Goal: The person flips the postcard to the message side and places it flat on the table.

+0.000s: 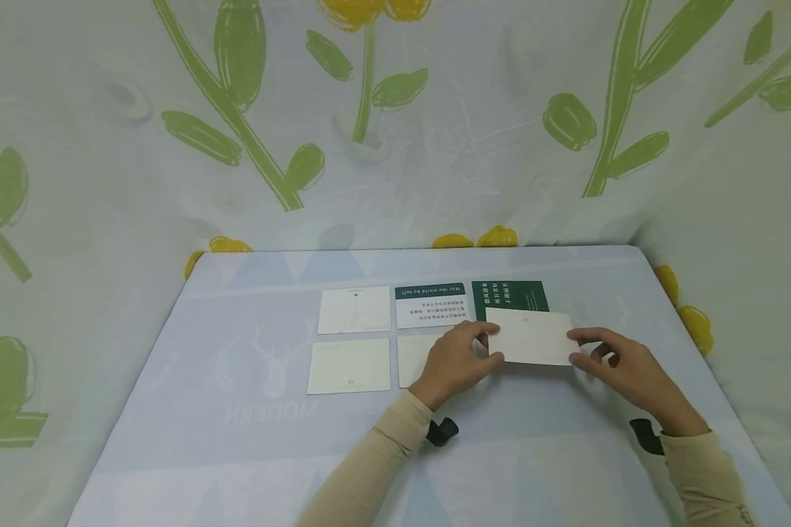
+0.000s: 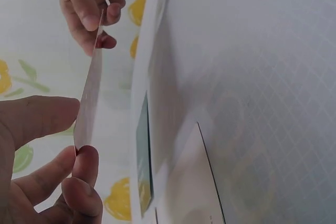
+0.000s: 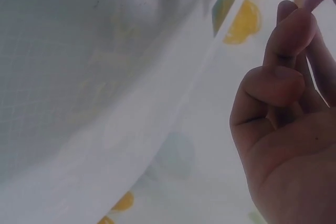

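Observation:
Between my two hands a white card [image 1: 530, 340] with a tiny printed mark is held up off the table, seen nearly edge-on in the left wrist view. My left hand [image 1: 458, 359] pinches its left end between thumb and fingers. At the opposite end, my right hand [image 1: 622, 366] pinches the right edge. Behind the held card lies a dark green card [image 1: 510, 294] with white writing, its lower part covered. Beneath the left hand, a pale card [image 1: 410, 360] on the table is partly hidden.
To the left on the table [image 1: 191, 432] lie a plain white card [image 1: 349, 366] in the near row and another white card [image 1: 354, 310] behind it. Beside that one is a white card with a green band [image 1: 431, 307]. A flower-patterned cloth [image 1: 461, 146] rises behind the table.

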{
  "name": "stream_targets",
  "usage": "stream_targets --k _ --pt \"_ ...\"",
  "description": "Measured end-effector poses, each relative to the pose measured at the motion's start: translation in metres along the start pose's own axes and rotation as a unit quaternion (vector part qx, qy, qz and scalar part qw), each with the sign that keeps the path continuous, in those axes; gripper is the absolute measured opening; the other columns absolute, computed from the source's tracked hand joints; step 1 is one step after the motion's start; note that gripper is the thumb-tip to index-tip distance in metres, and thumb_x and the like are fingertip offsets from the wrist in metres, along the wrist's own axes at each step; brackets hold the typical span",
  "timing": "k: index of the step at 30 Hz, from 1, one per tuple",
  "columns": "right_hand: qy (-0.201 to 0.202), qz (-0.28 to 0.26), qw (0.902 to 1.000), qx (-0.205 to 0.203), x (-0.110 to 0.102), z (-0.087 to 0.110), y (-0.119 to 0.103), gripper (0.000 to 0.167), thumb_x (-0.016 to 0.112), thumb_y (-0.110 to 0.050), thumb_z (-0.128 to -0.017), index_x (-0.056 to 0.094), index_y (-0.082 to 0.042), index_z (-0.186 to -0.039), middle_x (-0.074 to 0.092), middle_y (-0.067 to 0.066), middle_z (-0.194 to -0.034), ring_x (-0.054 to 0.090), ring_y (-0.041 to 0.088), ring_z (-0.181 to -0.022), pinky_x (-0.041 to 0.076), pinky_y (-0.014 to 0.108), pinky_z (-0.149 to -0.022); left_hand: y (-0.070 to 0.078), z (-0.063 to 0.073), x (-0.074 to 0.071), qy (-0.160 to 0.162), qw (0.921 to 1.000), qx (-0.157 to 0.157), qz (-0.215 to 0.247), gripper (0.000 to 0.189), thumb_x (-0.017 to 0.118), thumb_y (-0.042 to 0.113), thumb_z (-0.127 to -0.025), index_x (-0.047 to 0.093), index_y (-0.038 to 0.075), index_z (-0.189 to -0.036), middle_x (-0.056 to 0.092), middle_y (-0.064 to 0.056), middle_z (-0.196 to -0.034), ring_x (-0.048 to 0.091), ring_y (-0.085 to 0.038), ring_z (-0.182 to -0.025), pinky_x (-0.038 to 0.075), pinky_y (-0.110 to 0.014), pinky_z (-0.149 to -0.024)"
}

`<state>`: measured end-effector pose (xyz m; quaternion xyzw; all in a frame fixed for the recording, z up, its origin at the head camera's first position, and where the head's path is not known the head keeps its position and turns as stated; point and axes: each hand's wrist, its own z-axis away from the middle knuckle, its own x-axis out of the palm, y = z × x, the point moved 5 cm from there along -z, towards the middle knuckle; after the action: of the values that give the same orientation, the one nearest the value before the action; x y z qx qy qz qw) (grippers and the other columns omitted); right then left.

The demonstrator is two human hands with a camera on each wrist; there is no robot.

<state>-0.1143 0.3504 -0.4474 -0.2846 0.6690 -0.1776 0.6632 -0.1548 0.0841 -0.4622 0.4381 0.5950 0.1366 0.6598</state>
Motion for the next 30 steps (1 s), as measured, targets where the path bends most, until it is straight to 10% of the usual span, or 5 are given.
stream_targets --k 30 --pt "-0.052 0.030 0.9982 -0.008 0.0027 -0.0038 0.0062 0.059 0.080 -0.034 -0.088 0.059 -0.015 -0.140 0.065 0.004 -0.105 0.056 0.015 -0.082 0.046 0.026 -0.064 0.0051 -0.0001 0.0004 -0.057 0.9933 0.050 -0.087 0.067 0.079 0.033 -0.089 0.053 0.015 -0.148 0.060 0.018 -0.079 0.050 -0.001 -0.065 0.037 -0.016 -0.054"
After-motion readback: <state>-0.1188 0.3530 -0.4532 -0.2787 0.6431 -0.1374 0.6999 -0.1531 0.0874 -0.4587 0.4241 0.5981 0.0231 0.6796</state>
